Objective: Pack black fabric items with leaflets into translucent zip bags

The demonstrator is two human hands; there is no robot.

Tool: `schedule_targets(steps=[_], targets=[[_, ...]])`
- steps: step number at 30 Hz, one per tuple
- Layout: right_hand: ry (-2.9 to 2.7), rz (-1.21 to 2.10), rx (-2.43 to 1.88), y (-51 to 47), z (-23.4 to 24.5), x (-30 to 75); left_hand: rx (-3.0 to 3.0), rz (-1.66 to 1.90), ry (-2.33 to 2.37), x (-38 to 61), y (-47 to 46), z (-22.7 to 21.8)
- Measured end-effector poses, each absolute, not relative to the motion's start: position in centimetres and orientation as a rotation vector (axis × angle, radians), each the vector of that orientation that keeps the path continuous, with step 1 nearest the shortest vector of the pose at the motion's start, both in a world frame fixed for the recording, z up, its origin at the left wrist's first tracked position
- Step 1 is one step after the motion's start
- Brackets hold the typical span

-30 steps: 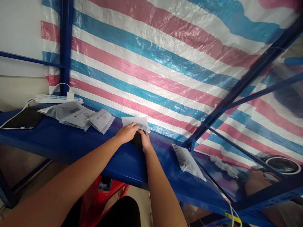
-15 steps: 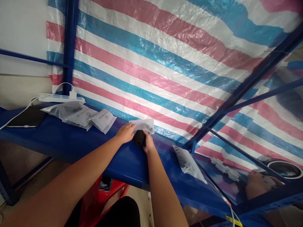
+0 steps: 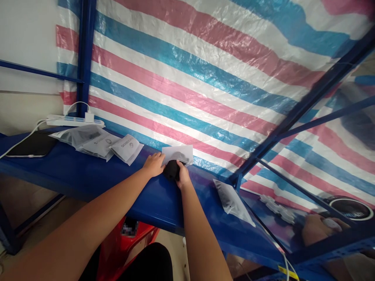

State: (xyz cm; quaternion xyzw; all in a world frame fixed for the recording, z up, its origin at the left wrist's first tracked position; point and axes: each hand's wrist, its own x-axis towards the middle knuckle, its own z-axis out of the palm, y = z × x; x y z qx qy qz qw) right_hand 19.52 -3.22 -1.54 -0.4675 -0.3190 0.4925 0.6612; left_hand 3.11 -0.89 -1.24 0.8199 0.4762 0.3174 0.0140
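A soft black bundle (image 3: 171, 171), its exact kind unclear, sits at the mouth of a frosted plastic bag (image 3: 182, 151) near the back of the blue shelf. My right hand (image 3: 183, 175) is closed round the bundle's right side, thumb on top. At the bag's left edge, my left hand (image 3: 154, 164) has its fingers bent and gripping the plastic, close beside the bundle. A darker shape shows faintly through the bag. The undersides of both hands are hidden.
Several filled frosted bags (image 3: 125, 149) lie on the left, before a power strip (image 3: 74, 121) and a dark tablet-like device (image 3: 32, 144). Another bag (image 3: 233, 201) lies on the right. Beyond the blue frame, a co-worker's hand (image 3: 318, 229) shows. A red stool (image 3: 113, 246) stands below.
The bag has shifted slightly right and its upper part stands a little more upright. My left hand has slid slightly left; my right hand keeps its hold on the black bundle.
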Motion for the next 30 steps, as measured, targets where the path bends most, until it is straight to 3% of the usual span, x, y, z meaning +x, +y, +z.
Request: schedule_targets(steps=[18,24,30], targets=[[-0.521,0.946,-0.96,-3.3,-1.3,19.6,2.729,0.726,1.143,4.4,-3.9,0.7],[-0.74,0.963,-0.881,-3.2,-1.4,19.0,2.795,0.733,0.924,5.6,-5.2,0.8],[-0.888,1.095,-1.039,-3.1,-2.1,19.0,2.79,0.789,1.083,4.9,-5.1,1.5]])
